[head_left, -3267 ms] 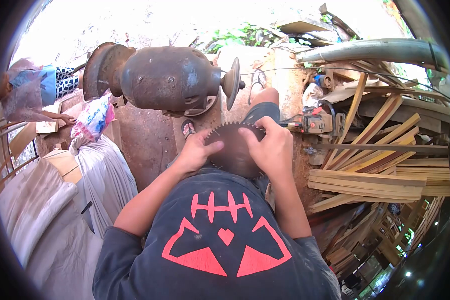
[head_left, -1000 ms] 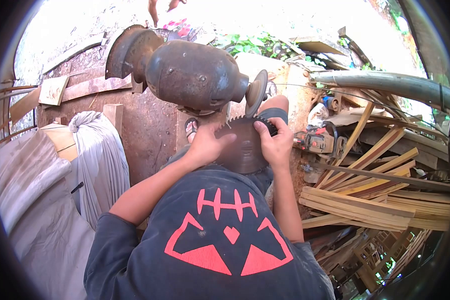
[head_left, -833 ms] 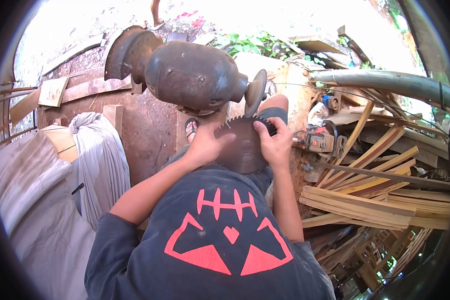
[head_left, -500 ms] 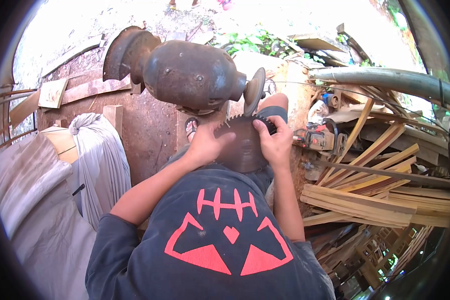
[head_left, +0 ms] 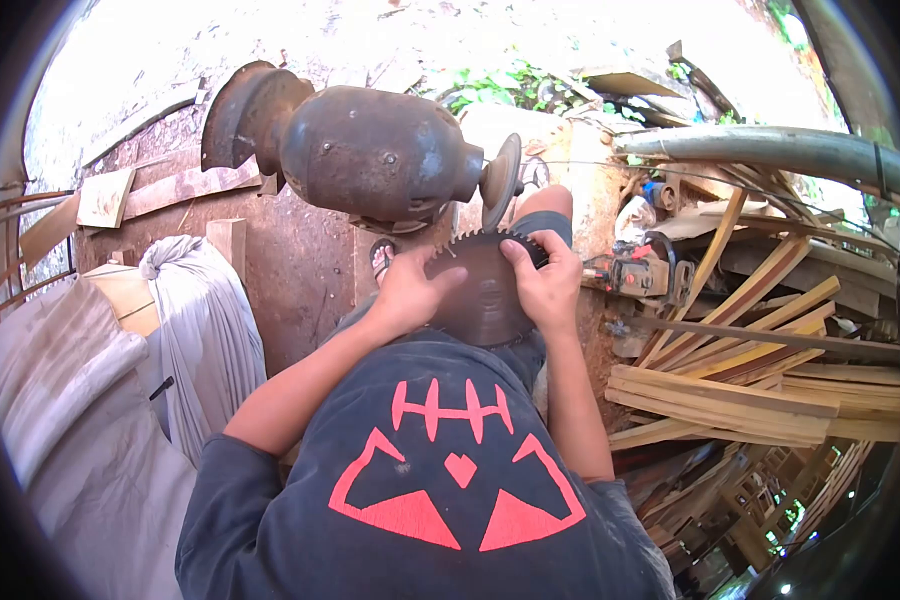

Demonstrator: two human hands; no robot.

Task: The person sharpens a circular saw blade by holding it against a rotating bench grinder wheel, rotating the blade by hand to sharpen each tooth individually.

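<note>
Between my two hands is a dark circular saw blade [head_left: 485, 295] with teeth along its upper rim. My left hand [head_left: 413, 292] grips the blade's left edge, thumb lying across its face. At the right edge my right hand [head_left: 547, 280] pinches it, thumb on top and fingers behind. The blade's toothed top sits right at the lower edge of a thin grinding wheel [head_left: 501, 185]. That wheel is mounted on the shaft of a rusty bench grinder motor [head_left: 375, 155] in front of me. A larger round guard or wheel [head_left: 245, 117] is at the motor's left end.
Grey cloth [head_left: 205, 310] drapes over something at my left, near a wooden post [head_left: 227, 245]. On the right lie an orange chainsaw [head_left: 640, 272] and piles of wood strips [head_left: 720, 400]. A thick metal pipe [head_left: 750, 143] runs above them.
The view has shifted slightly. My hands keep their hold on the saw blade, and its toothed edge has turned or shifted a little beneath the grinding wheel.
</note>
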